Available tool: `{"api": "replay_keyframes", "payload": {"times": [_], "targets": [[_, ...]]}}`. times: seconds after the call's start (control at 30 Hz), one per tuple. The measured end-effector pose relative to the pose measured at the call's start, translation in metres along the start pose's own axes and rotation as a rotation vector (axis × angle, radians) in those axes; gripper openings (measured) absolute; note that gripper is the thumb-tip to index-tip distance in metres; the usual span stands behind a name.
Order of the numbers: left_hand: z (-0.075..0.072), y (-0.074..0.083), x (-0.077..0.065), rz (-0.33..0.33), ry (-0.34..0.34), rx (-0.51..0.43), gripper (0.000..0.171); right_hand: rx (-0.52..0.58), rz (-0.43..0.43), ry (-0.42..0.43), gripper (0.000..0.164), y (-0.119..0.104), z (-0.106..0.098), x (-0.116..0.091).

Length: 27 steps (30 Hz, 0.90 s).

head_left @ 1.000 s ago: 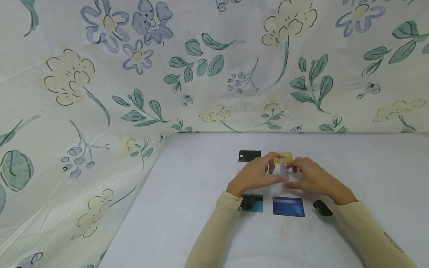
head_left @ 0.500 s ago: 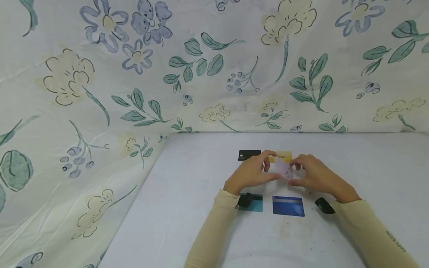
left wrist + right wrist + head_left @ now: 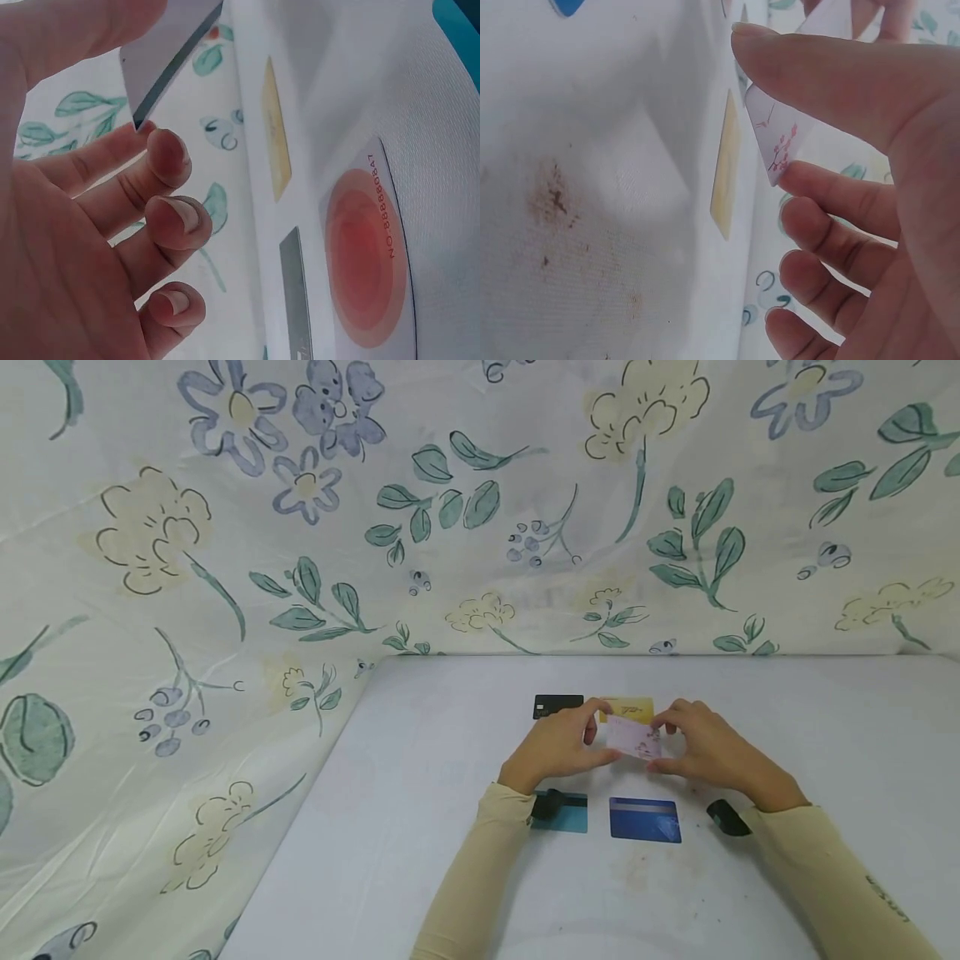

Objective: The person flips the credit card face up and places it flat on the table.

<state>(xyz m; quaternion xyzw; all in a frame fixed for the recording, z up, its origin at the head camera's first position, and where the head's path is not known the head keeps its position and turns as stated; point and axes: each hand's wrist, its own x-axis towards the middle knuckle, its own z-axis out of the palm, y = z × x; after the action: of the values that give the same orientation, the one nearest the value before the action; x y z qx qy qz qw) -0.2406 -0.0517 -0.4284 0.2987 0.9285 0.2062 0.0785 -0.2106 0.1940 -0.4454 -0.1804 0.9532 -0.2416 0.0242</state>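
Observation:
A pale pink card (image 3: 632,737) with a small floral print is held up between both hands, above the white table. My left hand (image 3: 555,742) pinches its left end between thumb and index finger. Its right end is pinched by my right hand (image 3: 712,750), the other fingers loosely curled. In the left wrist view the card's back (image 3: 165,56) shows a dark stripe; red blossoms on the card (image 3: 780,142) face the right wrist camera. Beneath the left hand lies a card with red circles (image 3: 367,255), hidden by that hand in the head view.
On the white table (image 3: 420,860), a black card (image 3: 557,705) and a yellow card (image 3: 630,708) lie behind the hands. Nearer are a teal card (image 3: 568,815), partly covered by the left wrist's black device (image 3: 549,805), and a blue card (image 3: 645,820). Floral cloth (image 3: 480,552) hangs behind.
The pink card has turned from nearly edge-on to showing its printed face toward the head camera. The hands have moved slightly apart, both still holding it.

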Motion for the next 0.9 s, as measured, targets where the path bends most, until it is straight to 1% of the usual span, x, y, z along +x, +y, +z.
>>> {"api": "replay_keyframes", "payload": {"times": [0.2,0.33,0.47,0.7,0.9], "targets": [[0.0014,-0.0006,-0.0003,-0.026,-0.023,0.06,0.061,0.003,0.014,-0.011,0.056,-0.0011,-0.001,-0.0009],[0.0011,-0.0001,-0.0007,-0.046,-0.044,0.08,0.063,0.012,0.022,-0.021,0.056,-0.0009,-0.0013,-0.0011],[0.001,-0.0005,-0.0014,-0.061,-0.063,0.085,0.063,0.015,0.025,-0.029,0.055,-0.0014,-0.0009,-0.0012],[0.0032,-0.0028,-0.0013,-0.073,-0.081,0.091,0.062,-0.003,0.006,-0.024,0.056,0.0,0.0,-0.0004],[0.0061,-0.0034,0.0,-0.09,-0.102,0.117,0.061,0.005,0.019,-0.04,0.056,0.0011,0.0006,-0.0004]]}}
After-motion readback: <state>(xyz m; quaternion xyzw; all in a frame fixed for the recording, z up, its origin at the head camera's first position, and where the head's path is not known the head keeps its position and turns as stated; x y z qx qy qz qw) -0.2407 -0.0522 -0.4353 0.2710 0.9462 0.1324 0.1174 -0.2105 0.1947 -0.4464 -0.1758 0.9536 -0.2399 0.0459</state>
